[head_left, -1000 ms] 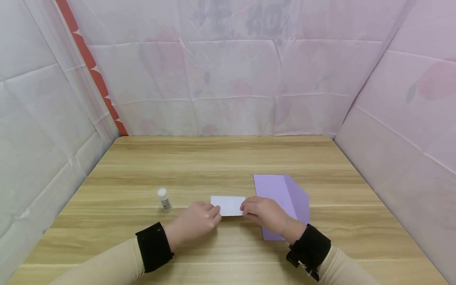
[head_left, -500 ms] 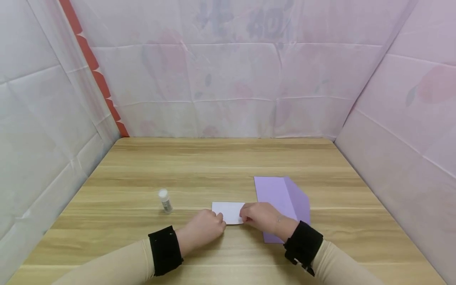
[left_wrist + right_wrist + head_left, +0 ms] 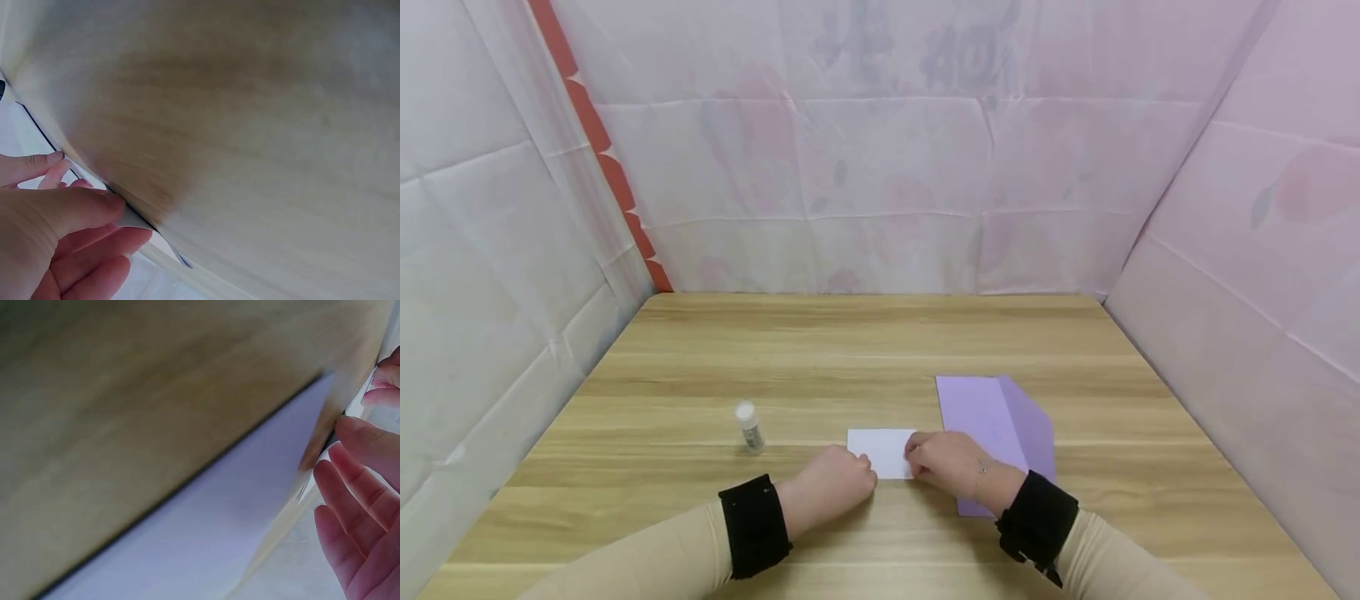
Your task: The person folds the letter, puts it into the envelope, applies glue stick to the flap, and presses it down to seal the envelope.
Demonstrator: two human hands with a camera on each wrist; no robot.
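Both hands on a white card [image 3: 882, 450] lying flat on the worktop [image 3: 865, 358], near its front edge. Left hand [image 3: 832, 485] at the card's near-left corner, fingers curled, thumb and fingertips pinching that corner; left wrist view shows the thumb [image 3: 75, 209] over the card edge [image 3: 134, 219] with the other fingers under it. Right hand [image 3: 949, 461] at the card's right edge, fingers bent and pinching that edge; right wrist view is blurred, fingers [image 3: 359, 487] lie close to a thin edge, exact contact there hard to tell. Card sits between the two hands, the far part uncovered. Purple paper [image 3: 992, 412] lies flat on the worktop just right of and behind the right hand, partly folded with a slanted flap on its right side; the right wrist and black cuff [image 3: 1036, 525] cover its near corner. Small white-capped bottle [image 3: 748, 427] stands upright on the worktop left of and a bit beyond the left hand, apart from the card. Beige sleeves, black cuff on each wrist
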